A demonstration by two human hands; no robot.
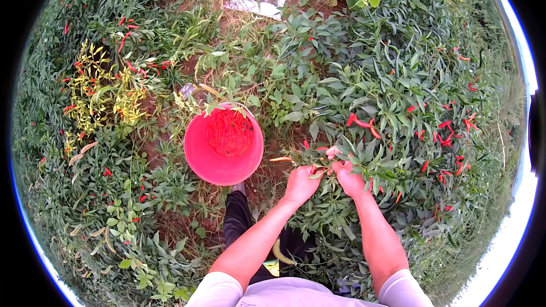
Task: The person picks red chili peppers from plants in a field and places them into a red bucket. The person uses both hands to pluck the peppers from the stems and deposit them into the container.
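My left hand point(303, 183) is curled among the leaves of a chili plant point(337, 204), with bits of red pepper showing at its fingers. An orange-red chili pepper point(280, 159) points left just beyond its knuckles; whether the hand holds this one is unclear. Close beside it, my right hand point(349, 177) reaches into the same foliage with bent fingers, their tips partly hidden by leaves. Red chili peppers point(361, 123) hang above the right hand. Left of both hands stands a pink bucket point(224, 168), its bottom covered with picked red chilies point(230, 134).
Dense chili plants line both sides, including a yellowed one point(104, 87) at left. Weeds and bare soil point(155, 153) lie between the rows. Silvery plastic film point(258, 3) lies on the ground ahead. My trousered leg point(239, 215) is below the bucket.
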